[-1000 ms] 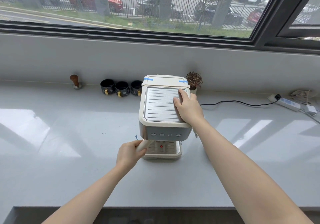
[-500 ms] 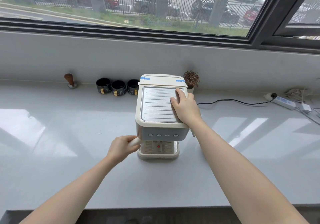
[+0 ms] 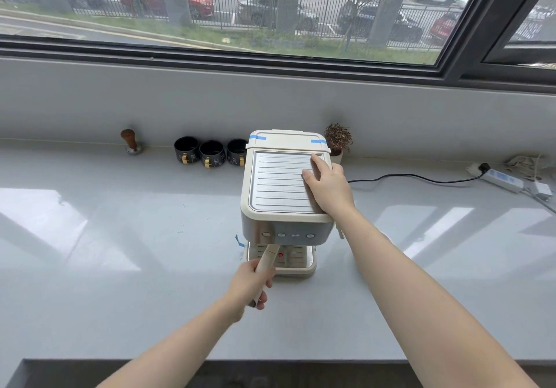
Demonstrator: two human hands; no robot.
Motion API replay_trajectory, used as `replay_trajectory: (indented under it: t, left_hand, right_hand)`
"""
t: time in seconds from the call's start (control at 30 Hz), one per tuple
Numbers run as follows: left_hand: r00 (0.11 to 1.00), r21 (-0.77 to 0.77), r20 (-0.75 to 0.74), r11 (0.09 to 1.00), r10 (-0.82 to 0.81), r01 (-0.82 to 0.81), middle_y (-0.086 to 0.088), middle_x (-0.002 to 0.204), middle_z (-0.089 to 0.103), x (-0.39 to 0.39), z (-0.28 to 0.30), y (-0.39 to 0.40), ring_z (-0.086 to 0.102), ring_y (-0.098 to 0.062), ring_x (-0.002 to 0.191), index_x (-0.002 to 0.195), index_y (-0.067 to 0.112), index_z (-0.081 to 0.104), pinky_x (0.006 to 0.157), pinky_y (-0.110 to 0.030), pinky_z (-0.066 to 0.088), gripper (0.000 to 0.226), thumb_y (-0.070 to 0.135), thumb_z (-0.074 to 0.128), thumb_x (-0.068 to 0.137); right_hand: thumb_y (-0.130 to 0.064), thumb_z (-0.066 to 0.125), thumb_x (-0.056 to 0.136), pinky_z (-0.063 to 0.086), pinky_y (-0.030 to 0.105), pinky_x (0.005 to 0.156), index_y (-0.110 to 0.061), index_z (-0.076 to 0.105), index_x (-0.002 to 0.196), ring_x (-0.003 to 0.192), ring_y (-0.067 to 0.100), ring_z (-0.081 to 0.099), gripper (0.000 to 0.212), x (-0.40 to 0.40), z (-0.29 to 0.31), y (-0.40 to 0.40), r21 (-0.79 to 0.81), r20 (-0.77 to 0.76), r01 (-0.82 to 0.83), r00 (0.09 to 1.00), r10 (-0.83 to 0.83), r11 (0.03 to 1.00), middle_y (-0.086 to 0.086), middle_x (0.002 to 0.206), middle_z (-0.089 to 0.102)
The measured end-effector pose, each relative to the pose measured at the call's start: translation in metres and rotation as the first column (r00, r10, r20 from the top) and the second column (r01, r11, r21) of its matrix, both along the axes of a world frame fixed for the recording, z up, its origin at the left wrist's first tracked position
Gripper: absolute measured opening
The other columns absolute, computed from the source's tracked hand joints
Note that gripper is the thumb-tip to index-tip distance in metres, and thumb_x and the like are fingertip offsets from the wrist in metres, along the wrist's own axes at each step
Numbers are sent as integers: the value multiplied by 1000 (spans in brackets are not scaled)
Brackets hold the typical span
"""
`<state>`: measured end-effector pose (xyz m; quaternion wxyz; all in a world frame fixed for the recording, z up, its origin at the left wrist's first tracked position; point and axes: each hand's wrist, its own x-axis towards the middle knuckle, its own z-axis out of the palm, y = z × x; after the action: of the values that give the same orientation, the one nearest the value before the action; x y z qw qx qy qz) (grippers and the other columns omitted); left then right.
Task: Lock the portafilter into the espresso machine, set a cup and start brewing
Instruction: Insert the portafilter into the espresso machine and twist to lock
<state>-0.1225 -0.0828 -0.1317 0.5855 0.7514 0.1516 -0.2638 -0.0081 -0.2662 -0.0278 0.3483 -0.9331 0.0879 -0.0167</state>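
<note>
A cream espresso machine (image 3: pixel 279 186) stands in the middle of the grey counter (image 3: pixel 120 237). My right hand (image 3: pixel 329 187) lies flat on its ribbed top plate, at the right side. My left hand (image 3: pixel 249 282) grips the cream portafilter handle (image 3: pixel 267 257), which sticks out toward me from under the machine's front; the portafilter's head is hidden beneath the button panel. The drip tray (image 3: pixel 296 263) below holds no cup. Three dark cups (image 3: pixel 210 154) with gold handles stand in a row at the back, left of the machine.
A wooden-handled tamper (image 3: pixel 131 142) stands at the back left. A small potted plant (image 3: pixel 337 141) sits behind the machine's right corner. A black cable (image 3: pixel 406 177) runs right to a white power strip (image 3: pixel 501 178). The counter's front edge (image 3: pixel 270 360) is close to me.
My left hand has swung the portafilter handle from pointing left to pointing toward me, near the machine's front centre. My right hand has stayed on the top plate.
</note>
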Motion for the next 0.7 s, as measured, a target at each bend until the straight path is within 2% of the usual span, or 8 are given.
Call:
replay_trajectory:
  t: [0.07,0.13,0.2,0.3,0.47,0.6,0.7]
  left_hand:
    - [989,-207,-106,975,-106,82,-8,75,53,6,-1,16,47,-24,44,99,4,57,45,-30,43,30,30,60,84]
    - [980,-319,-148,945,-130,77,-5,69,50,6,-3,19,42,-22,44,103,3,57,44,-28,40,34,30,62,84]
    - [986,-304,-153,953,-68,18,0,60,44,4,-8,11,33,-18,40,95,6,55,40,-23,29,26,29,60,85]
    - [989,-239,-134,966,66,-97,3,54,43,0,-14,-3,26,-15,38,84,10,50,39,-21,20,20,27,61,83]
    - [960,-273,-139,922,245,-275,0,54,42,-11,-16,-31,25,-15,35,76,11,46,40,-21,19,23,26,61,85]
    - [899,-220,-128,872,418,-437,-4,56,39,-18,-20,-68,27,-18,34,68,10,44,40,-25,20,30,29,62,83]
    - [878,-196,-114,856,464,-478,-4,57,40,-20,-21,-75,29,-18,35,66,10,44,40,-26,21,32,31,63,82]
  right_hand:
    - [-43,48,93,30,33,107,-32,34,145,134,25,38,55,-3,0,-6,98,-22,-39,999,41,994,8,148,31]
    - [-36,53,92,24,26,107,-29,36,145,138,19,31,55,-8,-1,-9,191,-14,-66,997,70,979,4,153,26]
    - [-32,55,92,22,21,104,-26,39,143,138,16,31,53,-12,-3,-8,249,26,-60,998,55,967,2,154,26]
    - [-27,54,94,23,22,107,-22,41,143,137,16,33,51,-15,-4,-6,296,74,-45,997,24,954,1,153,27]
    - [-23,50,96,21,15,102,-18,36,145,137,13,33,51,-14,-9,-8,307,106,-52,994,20,950,-1,155,26]
    - [-22,47,97,21,16,104,-18,34,146,138,12,31,51,-14,-13,-9,311,115,-43,993,7,950,-2,157,24]
    - [-23,47,97,20,14,102,-19,33,147,137,11,32,52,-15,-16,-9,315,112,-40,994,5,948,-2,158,22]
